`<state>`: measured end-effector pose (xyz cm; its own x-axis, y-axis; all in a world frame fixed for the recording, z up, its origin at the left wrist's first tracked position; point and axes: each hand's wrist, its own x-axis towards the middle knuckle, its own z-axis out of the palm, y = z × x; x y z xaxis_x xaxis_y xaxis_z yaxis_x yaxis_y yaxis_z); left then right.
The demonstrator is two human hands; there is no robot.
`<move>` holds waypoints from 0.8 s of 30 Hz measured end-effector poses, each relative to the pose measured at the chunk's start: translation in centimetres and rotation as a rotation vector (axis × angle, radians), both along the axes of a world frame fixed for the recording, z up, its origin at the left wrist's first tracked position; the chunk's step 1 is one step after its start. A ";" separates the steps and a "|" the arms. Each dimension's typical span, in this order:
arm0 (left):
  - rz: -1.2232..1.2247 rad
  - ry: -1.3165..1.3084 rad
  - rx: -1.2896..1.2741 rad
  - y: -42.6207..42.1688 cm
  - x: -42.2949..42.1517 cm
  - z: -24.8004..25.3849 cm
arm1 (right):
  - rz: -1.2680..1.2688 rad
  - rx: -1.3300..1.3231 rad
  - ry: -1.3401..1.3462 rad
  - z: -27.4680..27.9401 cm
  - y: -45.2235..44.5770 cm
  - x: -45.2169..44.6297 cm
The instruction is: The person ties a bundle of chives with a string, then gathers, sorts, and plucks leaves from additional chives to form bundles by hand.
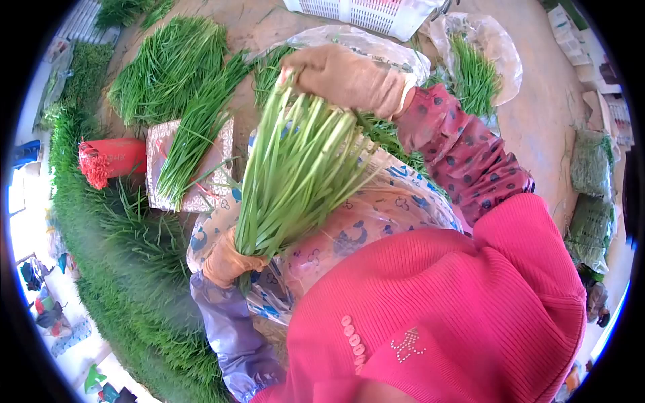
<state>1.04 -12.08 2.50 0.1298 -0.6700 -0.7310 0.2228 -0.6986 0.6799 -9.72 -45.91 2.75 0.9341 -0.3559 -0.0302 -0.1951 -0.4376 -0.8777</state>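
A loose bunch of garlic chives (302,168), with pale stalk ends at the top, is held over my lap. My left hand (232,258), in a tan glove, is wrapped round the lower, leafy part of the bunch. At the top, my right hand (342,77), also gloved, is closed at the pale stalk ends, its fingertips partly hidden. Beneath the bunch, a plastic apron (383,191) with blue prints covers my lap. Left of it, a smaller bunch of chives (195,151) lies across a patterned square pad (222,144).
A red roll of ties (121,158) lies beside the pad. Heaps of chives (171,67) lie beyond, and a long green bank (134,289) runs down the left. Ahead are a white crate (366,15) and a clear bag (507,57) with greens. Packed bundles (591,164) stand at right.
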 end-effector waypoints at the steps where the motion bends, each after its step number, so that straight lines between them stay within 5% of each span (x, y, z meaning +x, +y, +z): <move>1: -0.109 -0.028 -0.066 0.2 0.5 -0.1 | -0.001 -0.003 0.000 0.5 -1.1 -0.2; 4: -0.147 0.016 -0.162 0.9 0.7 -0.5 | -0.154 -0.335 -0.068 0.7 -5.7 -1.3; 6: -0.100 0.044 -0.243 1.2 0.8 -1.0 | 0.035 0.153 0.208 0.6 -7.6 -2.2; 7: -0.099 0.044 -0.243 1.5 1.0 -1.5 | 0.036 0.152 0.209 0.0 -7.2 -2.1; 9: -0.089 0.139 -0.144 2.1 1.6 -3.1 | 0.540 0.473 -0.179 -2.0 -5.2 -2.3; 13: -0.144 0.152 -0.122 2.3 2.2 -4.1 | 0.585 0.627 -0.019 -1.5 -0.2 -1.6; 15: -0.303 -0.248 -0.444 2.4 1.8 -3.8 | 0.339 0.602 0.098 -1.0 0.8 -1.9; 17: -0.499 -1.024 -0.804 2.7 2.2 -4.7 | 0.249 0.728 0.090 -3.2 1.3 -1.7; 19: 0.017 0.041 -0.369 3.2 1.1 -4.9 | 0.148 0.847 0.089 -3.9 1.2 -1.9; 21: 0.166 0.200 -0.343 2.7 0.2 -4.2 | -0.232 0.764 0.061 -3.5 0.7 -2.2; 22: 0.131 0.197 -0.347 3.7 0.7 -5.5 | -0.237 0.952 -0.072 -7.0 -1.4 -2.5; 24: 0.155 0.254 -0.327 2.7 0.2 -4.0 | -0.341 0.870 -0.080 -7.6 -4.6 -3.4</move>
<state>1.29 -9.33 -1.46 0.0908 -0.8580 -0.5056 0.4963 -0.4012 0.7699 -13.17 -50.52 -4.89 0.7945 -0.4931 -0.3545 -0.1169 0.4486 -0.8860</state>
